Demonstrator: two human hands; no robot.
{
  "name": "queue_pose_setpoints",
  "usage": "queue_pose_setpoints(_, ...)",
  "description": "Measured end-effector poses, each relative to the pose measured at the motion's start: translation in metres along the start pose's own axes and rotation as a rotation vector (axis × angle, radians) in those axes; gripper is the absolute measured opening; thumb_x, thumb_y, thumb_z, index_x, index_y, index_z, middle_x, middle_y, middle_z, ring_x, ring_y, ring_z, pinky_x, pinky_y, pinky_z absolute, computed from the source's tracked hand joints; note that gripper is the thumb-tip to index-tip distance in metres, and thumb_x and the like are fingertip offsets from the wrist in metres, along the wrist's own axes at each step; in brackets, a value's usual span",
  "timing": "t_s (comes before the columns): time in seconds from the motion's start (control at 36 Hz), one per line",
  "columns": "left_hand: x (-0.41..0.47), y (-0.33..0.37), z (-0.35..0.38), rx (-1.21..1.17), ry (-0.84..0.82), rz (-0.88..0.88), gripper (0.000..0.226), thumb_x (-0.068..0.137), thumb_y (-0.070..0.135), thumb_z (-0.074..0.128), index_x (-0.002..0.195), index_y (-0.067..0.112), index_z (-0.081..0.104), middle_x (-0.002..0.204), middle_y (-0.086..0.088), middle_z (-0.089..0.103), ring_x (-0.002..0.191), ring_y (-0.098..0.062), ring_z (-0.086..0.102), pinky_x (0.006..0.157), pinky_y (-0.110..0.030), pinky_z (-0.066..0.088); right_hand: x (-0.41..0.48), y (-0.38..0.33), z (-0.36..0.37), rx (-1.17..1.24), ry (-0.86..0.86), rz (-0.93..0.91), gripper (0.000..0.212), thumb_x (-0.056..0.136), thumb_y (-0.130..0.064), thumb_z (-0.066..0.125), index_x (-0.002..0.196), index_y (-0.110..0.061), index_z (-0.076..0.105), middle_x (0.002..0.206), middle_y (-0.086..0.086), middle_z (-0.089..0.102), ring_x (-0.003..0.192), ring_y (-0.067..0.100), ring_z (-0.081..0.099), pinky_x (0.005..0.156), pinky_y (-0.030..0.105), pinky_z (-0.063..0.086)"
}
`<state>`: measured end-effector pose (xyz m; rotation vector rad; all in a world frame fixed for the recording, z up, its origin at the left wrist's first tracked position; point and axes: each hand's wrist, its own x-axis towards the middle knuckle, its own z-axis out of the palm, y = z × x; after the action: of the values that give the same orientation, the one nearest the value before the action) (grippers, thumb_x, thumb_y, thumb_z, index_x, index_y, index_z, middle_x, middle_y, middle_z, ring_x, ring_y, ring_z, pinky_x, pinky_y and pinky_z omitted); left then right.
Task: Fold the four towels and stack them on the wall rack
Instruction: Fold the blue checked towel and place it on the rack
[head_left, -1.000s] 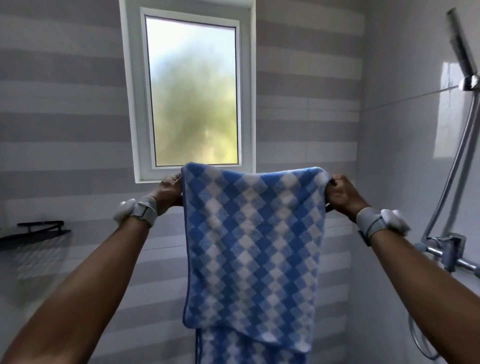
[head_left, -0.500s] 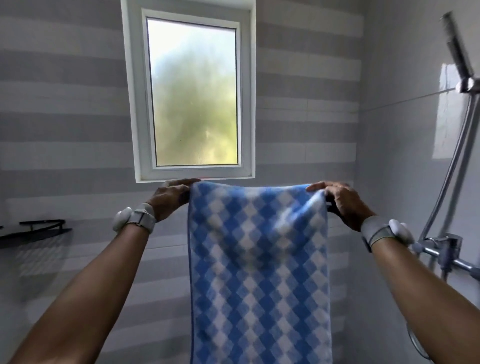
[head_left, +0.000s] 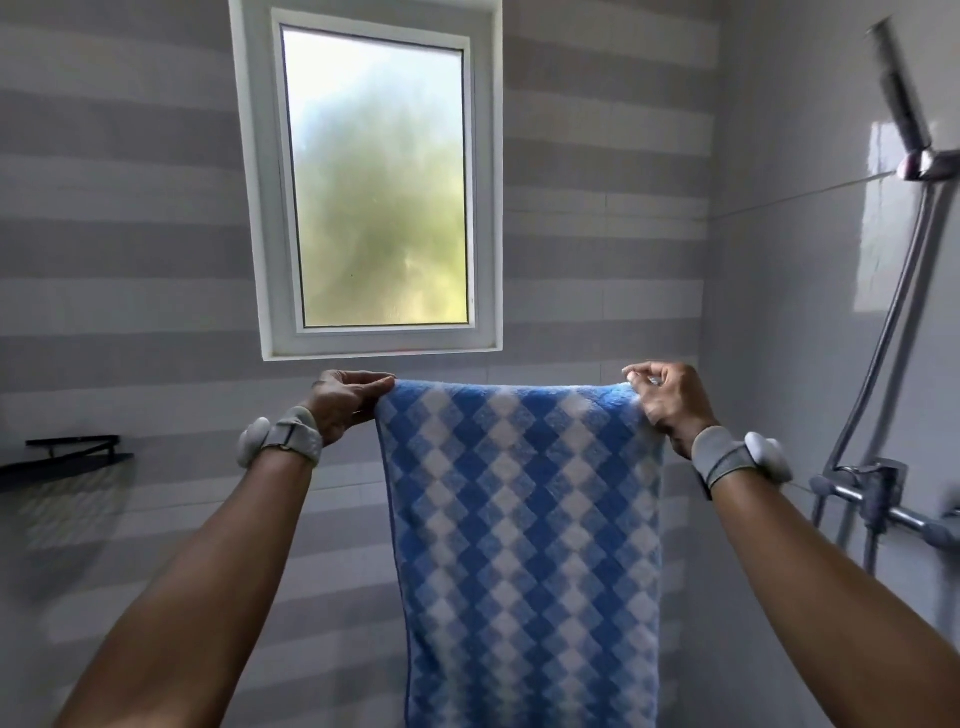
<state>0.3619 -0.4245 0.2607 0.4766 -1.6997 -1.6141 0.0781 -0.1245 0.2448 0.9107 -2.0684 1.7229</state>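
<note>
A blue-and-white checked towel (head_left: 524, 530) hangs in front of me below the window, its top edge stretched level between my hands. My left hand (head_left: 347, 397) pinches the top left corner between thumb and fingers. My right hand (head_left: 667, 397) holds the top right corner with curled fingers. The towel runs down out of the bottom of the view. A black wall rack (head_left: 62, 460) is fixed to the striped wall at the far left, away from both hands; nothing shows on it.
A frosted window (head_left: 376, 179) sits in the striped tiled wall straight ahead. On the right wall hang a shower head (head_left: 901, 104), its hose and a chrome mixer tap (head_left: 872, 488), close to my right forearm.
The towel's top edge has dropped lower and the doubled-over front layer has fallen open, so the towel now hangs as one long sheet. Both hands keep hold of the corners.
</note>
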Motion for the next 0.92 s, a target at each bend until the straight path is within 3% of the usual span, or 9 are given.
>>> queue_pose_setpoints(0.31, -0.005, -0.004, 0.001, -0.034, -0.018, 0.035, 0.017, 0.082, 0.008, 0.074, 0.098, 0.002, 0.071, 0.097, -0.017, 0.07, 0.075, -0.017, 0.068, 0.069, -0.023, 0.06, -0.005, 0.008, -0.006, -0.017, -0.017, 0.005, 0.016, 0.097, -0.013, 0.056, 0.098, -0.015, 0.072, 0.084, 0.007, 0.067, 0.061, 0.014, 0.053, 0.064, 0.027, 0.047)
queue_pose_setpoints(0.33, -0.005, -0.004, 0.002, -0.041, -0.019, 0.03, 0.017, 0.082, 0.007, 0.074, 0.098, 0.002, 0.071, 0.098, -0.017, 0.07, 0.077, -0.018, 0.068, 0.068, -0.023, 0.06, -0.006, 0.009, -0.006, -0.01, 0.004, 0.021, 0.008, 0.094, -0.022, 0.064, 0.095, -0.017, 0.071, 0.087, 0.006, 0.067, 0.063, 0.014, 0.055, 0.067, 0.027, 0.049)
queue_pose_setpoints(0.42, -0.006, -0.002, 0.0, -0.065, -0.085, -0.026, 0.024, 0.086, 0.005, 0.069, 0.11, 0.001, 0.068, 0.11, -0.019, 0.068, 0.089, -0.022, 0.067, 0.071, -0.024, 0.061, -0.011, 0.011, -0.005, -0.058, 0.017, 0.063, 0.04, 0.074, -0.049, 0.084, 0.095, -0.017, 0.073, 0.095, 0.002, 0.071, 0.084, 0.019, 0.067, 0.085, 0.031, 0.054)
queue_pose_setpoints(0.53, -0.01, -0.005, -0.008, -0.099, -0.337, -0.202, 0.033, 0.095, -0.001, 0.053, 0.123, 0.013, 0.062, 0.118, -0.019, 0.068, 0.089, -0.023, 0.072, 0.075, -0.03, 0.061, -0.015, 0.01, -0.003, -0.12, -0.043, 0.045, 0.024, 0.08, -0.029, 0.082, 0.098, -0.015, 0.077, 0.102, 0.009, 0.074, 0.097, 0.024, 0.07, 0.094, 0.032, 0.053)
queue_pose_setpoints(0.69, -0.005, -0.023, -0.006, -0.128, -0.312, -0.327, 0.031, 0.103, 0.016, 0.047, 0.129, 0.005, 0.06, 0.12, -0.012, 0.066, 0.08, -0.014, 0.07, 0.068, -0.024, 0.06, -0.014, 0.006, 0.003, -0.1, -0.118, 0.004, 0.021, 0.096, -0.017, 0.063, 0.114, -0.013, 0.073, 0.115, 0.008, 0.072, 0.103, 0.02, 0.067, 0.097, 0.027, 0.048)
queue_pose_setpoints(0.75, -0.005, -0.026, -0.007, -0.139, -0.325, -0.36, 0.029, 0.104, 0.011, 0.042, 0.124, 0.001, 0.061, 0.108, -0.011, 0.069, 0.077, -0.015, 0.071, 0.066, -0.025, 0.06, -0.016, 0.0, 0.004, -0.08, -0.16, 0.002, 0.028, 0.1, -0.011, 0.054, 0.124, -0.004, 0.066, 0.113, 0.01, 0.069, 0.096, 0.012, 0.063, 0.09, 0.02, 0.044)
queue_pose_setpoints(0.81, -0.006, -0.026, -0.006, -0.113, -0.266, -0.333, 0.029, 0.101, -0.002, 0.041, 0.123, -0.002, 0.06, 0.093, -0.01, 0.074, 0.071, -0.015, 0.071, 0.062, -0.024, 0.06, -0.015, 0.001, 0.004, -0.072, -0.187, 0.015, 0.032, 0.102, -0.007, 0.046, 0.13, 0.0, 0.06, 0.091, 0.0, 0.064, 0.069, -0.005, 0.056, 0.071, 0.009, 0.041)
queue_pose_setpoints(0.86, -0.001, -0.028, -0.006, -0.107, -0.119, -0.264, 0.027, 0.098, 0.0, 0.049, 0.122, -0.004, 0.061, 0.08, -0.006, 0.075, 0.061, -0.012, 0.07, 0.055, -0.021, 0.058, -0.013, 0.002, 0.001, -0.086, -0.203, 0.034, 0.037, 0.101, -0.002, 0.041, 0.134, -0.001, 0.055, 0.073, -0.013, 0.047, 0.049, -0.003, 0.046, 0.052, 0.009, 0.036)
queue_pose_setpoints(0.92, 0.004, -0.031, -0.006, -0.109, 0.0, -0.206, 0.027, 0.098, 0.008, 0.055, 0.122, 0.0, 0.064, 0.075, -0.003, 0.074, 0.058, -0.01, 0.067, 0.052, -0.018, 0.056, -0.014, 0.004, -0.001, -0.097, -0.189, 0.027, 0.041, 0.098, 0.001, 0.038, 0.136, -0.003, 0.054, 0.067, -0.011, 0.046, 0.049, 0.002, 0.039, 0.045, 0.011, 0.033)
